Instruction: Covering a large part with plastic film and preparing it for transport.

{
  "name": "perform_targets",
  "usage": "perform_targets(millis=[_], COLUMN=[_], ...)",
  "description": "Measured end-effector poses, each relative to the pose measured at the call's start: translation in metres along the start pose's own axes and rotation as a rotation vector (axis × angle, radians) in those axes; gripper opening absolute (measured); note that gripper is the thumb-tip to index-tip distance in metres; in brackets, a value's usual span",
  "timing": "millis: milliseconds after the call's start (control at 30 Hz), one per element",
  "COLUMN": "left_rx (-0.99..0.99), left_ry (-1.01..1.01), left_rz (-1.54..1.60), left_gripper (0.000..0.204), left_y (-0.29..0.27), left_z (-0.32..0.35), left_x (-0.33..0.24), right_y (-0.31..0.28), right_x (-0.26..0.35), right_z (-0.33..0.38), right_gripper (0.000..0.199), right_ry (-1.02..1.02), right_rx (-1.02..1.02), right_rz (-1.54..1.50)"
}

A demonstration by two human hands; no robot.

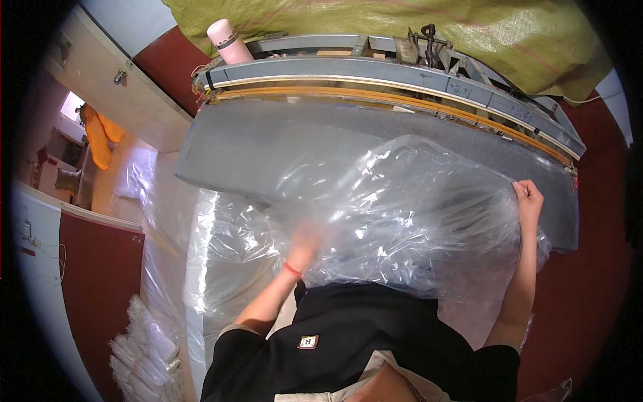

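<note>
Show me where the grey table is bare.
Bare: the grey table strip between the plastic bag and the metal rail. Crowded: the near side, bag-covered, left hand inside, right hand gripping its edge.

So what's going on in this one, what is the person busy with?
A person stands at a grey padded work table, handling a large clear plastic bag spread over it. The right hand pinches the bag's far right edge, while the left hand, blurred, is inside or under the film near its middle. A long metal bar machine runs along the table's far side, with a pink bottle standing by its left end.
</note>
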State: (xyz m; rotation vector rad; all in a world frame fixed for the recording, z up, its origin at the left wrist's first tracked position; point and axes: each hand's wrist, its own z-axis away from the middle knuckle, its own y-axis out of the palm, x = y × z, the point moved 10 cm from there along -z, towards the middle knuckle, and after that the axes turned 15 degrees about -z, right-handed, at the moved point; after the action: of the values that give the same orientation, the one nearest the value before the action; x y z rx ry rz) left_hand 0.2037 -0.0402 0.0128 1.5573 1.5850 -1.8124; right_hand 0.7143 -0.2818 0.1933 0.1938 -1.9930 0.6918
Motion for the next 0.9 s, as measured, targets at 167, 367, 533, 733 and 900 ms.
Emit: perform_targets(millis=[167, 367, 533, 733, 900], left_rx=[-0.408, -0.48, -0.555, 0.69, 0.559], left_ry=[-0.029, 0.208, 0.277, 0.568, 0.721], left_rz=[0.073, -0.19, -0.863, -1.133, -0.841], left_gripper=[0.003, 0.004, 0.016, 0.085, 0.058], left_y=[-0.141, -0.241, -0.226, -0.054, -0.078], left_z=[-0.071, -0.152, -0.188, -0.121, -0.121], left_x=[-0.102, -0.164, -0.204, -0.153, -0.165], right_y=[0.0, 0.007, 0.017, 0.004, -0.006], right_x=[-0.001, 0.009, 0.025, 0.014, 0.002], right_z=[0.003, 0.006, 0.015, 0.016, 0.018], right_gripper=[0.011, 0.011, 0.01, 0.011, 0.012], right_ry=[-0.005, -0.015, -0.071, -0.077, -0.033], right_rx=[0.023, 0.047, 0.096, 0.104, 0.071], right_rz=[-0.055, -0.102, -0.055, 0.001, -0.034])
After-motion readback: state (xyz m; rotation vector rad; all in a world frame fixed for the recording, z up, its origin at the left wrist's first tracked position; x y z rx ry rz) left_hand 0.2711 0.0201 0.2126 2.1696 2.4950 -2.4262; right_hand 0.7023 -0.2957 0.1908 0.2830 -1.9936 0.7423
